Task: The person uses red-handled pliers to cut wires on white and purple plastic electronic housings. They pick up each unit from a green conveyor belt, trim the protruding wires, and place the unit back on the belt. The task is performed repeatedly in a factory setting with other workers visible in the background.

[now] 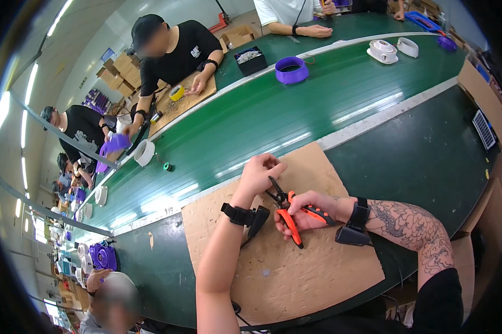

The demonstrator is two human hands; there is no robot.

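A: Right hand [309, 214] is wrapped around the orange-and-black wire stripper [290, 214], fingers clamped on the handles, jaws pointing up toward the left hand [259, 173].

B: Why held up like that?

A: My read: it keeps the jaw tips level with the left fingers so whatever they pinch feeds straight in. Left fingers are bunched together at the tips, just above the jaws. Too small to tell what's in them; could be a thin wire.

B: Where's the tool relative to the counter?

A: Above the cardboard sheet [295, 267], not resting on it. Cardboard is plain brown, matte, scuffed, laid over the dark green counter [429, 161], probably as a work pad.

B: Texture on the tool?

A: Rubbery-looking grips, dark metal head, flat plier shape.

B: Wrists?

A: Black strap with a small black unit on each wrist.

B: Around it?

A: Glossy green conveyor belt [295, 111] runs just beyond the cardboard. On it, well apart: a purple plastic ring [291, 70] and white round housings [383, 51]. Other people work along the far side.
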